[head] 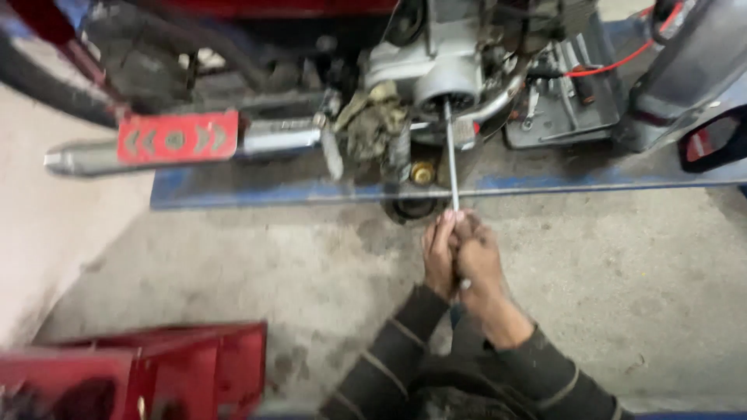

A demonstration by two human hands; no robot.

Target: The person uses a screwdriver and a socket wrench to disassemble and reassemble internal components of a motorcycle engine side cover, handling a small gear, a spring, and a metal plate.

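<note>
Sleeves, dark with pale stripes, fill the lower centre of the frame; two forearms run up from them. Both hands meet at centre: left hand (439, 255) and right hand (478, 260) are pressed together, fingers wrapped round the near end of one long thin metal rod (450, 155). Rod runs straight up the frame, crossing the blue platform (257, 193) edge, its far tip seated in the round grey engine cover (447, 84) at upper centre. Lower left: one red metal stand (156, 373), blurred. Bare concrete floor (622, 288) lies between hands and platform. On the platform: one motorcycle, with one chrome exhaust (194, 148) carrying a red guard plate at upper left, one dirty rag (373, 124) bunched just left of the cover, and one brass-coloured fitting (422, 173) below it. One dark round part (410, 208) sits at the platform edge just above the hands. Upper right: one grey tray (556, 117) of tools, count not readable, and one red wire (615, 66). Risk, as judged: the rod is long and held only at its far end, so any sideways load could pop the tip out of the cover; hands would then lurch toward the platform edge.
</note>
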